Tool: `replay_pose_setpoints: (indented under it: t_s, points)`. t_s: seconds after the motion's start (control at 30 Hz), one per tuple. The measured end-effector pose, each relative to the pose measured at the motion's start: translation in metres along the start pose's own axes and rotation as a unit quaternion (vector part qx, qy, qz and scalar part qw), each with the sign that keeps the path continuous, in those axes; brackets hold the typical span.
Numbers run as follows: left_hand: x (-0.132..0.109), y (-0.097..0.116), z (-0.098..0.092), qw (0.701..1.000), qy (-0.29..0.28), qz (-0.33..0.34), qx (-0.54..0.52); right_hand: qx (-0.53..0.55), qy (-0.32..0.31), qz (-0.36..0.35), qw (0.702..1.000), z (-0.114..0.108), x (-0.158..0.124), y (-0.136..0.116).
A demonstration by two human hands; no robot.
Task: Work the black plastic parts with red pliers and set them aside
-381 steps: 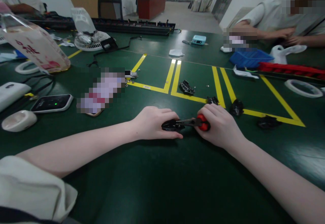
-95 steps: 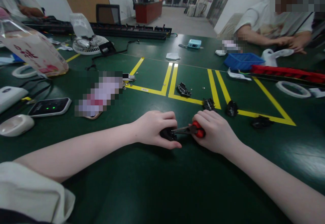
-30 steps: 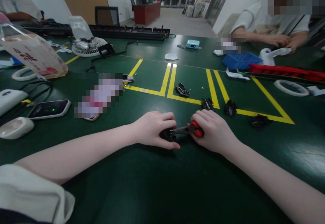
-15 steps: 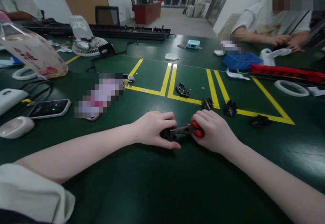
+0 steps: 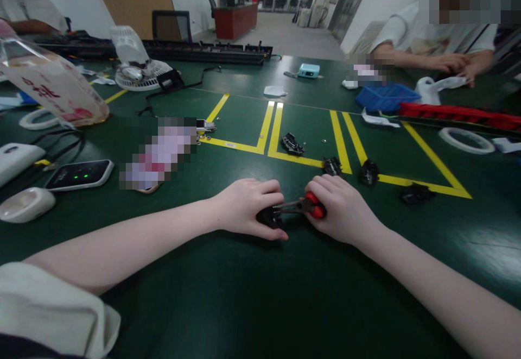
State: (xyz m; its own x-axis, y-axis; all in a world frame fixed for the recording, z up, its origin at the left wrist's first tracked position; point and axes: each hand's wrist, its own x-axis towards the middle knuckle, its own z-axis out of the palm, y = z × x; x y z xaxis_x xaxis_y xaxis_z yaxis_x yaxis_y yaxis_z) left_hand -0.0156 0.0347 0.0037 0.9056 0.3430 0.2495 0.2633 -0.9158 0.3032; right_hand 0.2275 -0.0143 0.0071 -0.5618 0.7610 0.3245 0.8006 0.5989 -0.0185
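Note:
Between the thumb and fingers of my left hand (image 5: 246, 207) is a small black plastic part (image 5: 268, 218), partly hidden by the fingers. My right hand (image 5: 342, 209) is wrapped round the red handles of a pair of needle-nose pliers (image 5: 299, 206). The pliers' metal jaws point left and reach the black part; whether they grip it cannot be made out. Beyond my hands lie similar black parts: one inside a yellow taped box (image 5: 292, 144), one at its corner (image 5: 332, 167), another on a tape corner (image 5: 369, 173) and one at the right (image 5: 418, 193).
A phone (image 5: 166, 152), a black-screened device (image 5: 80, 175) and a bottle (image 5: 61, 84) stand to the left. Farther back are a white fan (image 5: 140, 71), a blue basket (image 5: 386, 98) and a long red strip (image 5: 459, 115). A person sits across at right.
The pliers' jaws look slightly wider apart and the handles have shifted a touch left. My left hand keeps its hold on the black part. The person across has moved their hands a little.

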Motion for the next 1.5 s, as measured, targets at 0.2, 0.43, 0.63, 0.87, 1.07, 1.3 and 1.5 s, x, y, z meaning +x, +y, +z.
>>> replay_pose_setpoints:
  t_s: [0.2,0.43,0.63,0.87,1.07,1.3,1.5]
  points:
    - [0.0,0.0005,-0.0006,1.0,0.003,0.002,0.002,0.008,0.009,-0.001,1.0,0.0013,-0.0009,0.0006]
    - [0.0002,0.0004,-0.0003,1.0,0.0,-0.004,-0.001,-0.009,0.01,-0.007,1.0,-0.0002,0.001,-0.0002]
    - [0.0005,-0.0003,0.0002,1.0,0.002,-0.008,-0.014,-0.02,0.014,-0.017,1.0,-0.0011,0.0002,-0.0002]
    - [0.0004,0.0002,0.0,1.0,0.004,-0.002,-0.006,-0.004,0.013,-0.01,1.0,0.0009,-0.0001,0.0009]
    - [0.0004,0.0005,-0.0005,1.0,-0.004,-0.003,0.001,0.002,0.002,-0.001,1.0,0.0015,-0.0007,0.0016]
    - [0.0005,0.0005,-0.0006,1.0,-0.008,-0.005,0.002,0.009,0.012,-0.005,1.0,0.0046,-0.001,0.0035]
    - [0.0004,0.0002,0.0001,1.0,-0.004,-0.003,0.004,0.004,0.018,-0.01,1.0,0.0051,-0.0009,0.0031]
